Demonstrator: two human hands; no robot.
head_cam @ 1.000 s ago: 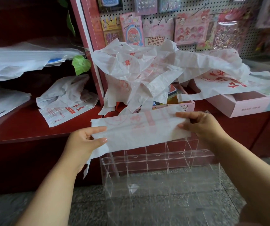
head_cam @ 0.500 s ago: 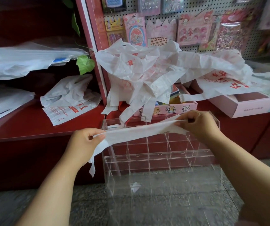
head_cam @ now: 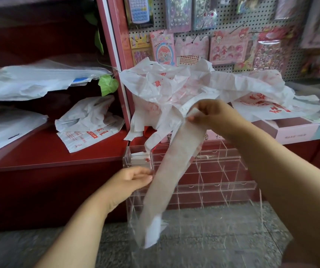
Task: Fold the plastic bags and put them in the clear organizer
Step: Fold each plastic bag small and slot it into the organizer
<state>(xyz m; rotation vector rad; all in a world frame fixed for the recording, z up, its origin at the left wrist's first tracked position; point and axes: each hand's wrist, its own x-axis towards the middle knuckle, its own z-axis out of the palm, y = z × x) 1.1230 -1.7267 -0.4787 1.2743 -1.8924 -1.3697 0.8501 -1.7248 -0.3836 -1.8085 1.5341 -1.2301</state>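
Observation:
A white plastic bag folded into a long narrow strip (head_cam: 170,167) hangs down in front of the clear organizer (head_cam: 223,171). My right hand (head_cam: 211,115) pinches the strip's top end, raised above the organizer. My left hand (head_cam: 130,180) is lower, its fingertips touching the strip's left edge at mid-length; the tail hangs loose and blurred below. A folded bag piece (head_cam: 141,159) sits in the organizer's top-left compartment. A heap of crumpled white bags with red print (head_cam: 174,89) lies behind, on the pink boxes.
More white bags (head_cam: 87,122) lie on the red shelf (head_cam: 39,157) at left, with stacks of bags (head_cam: 29,82) above. A pegboard with hanging sticker packs (head_cam: 226,47) stands behind. Pink boxes (head_cam: 290,130) sit at right. The floor is grey stone (head_cam: 203,238).
The strip was held level between both hands; my right hand has lifted its end up and my left hand has dropped, so the strip now hangs steeply with its tail loose.

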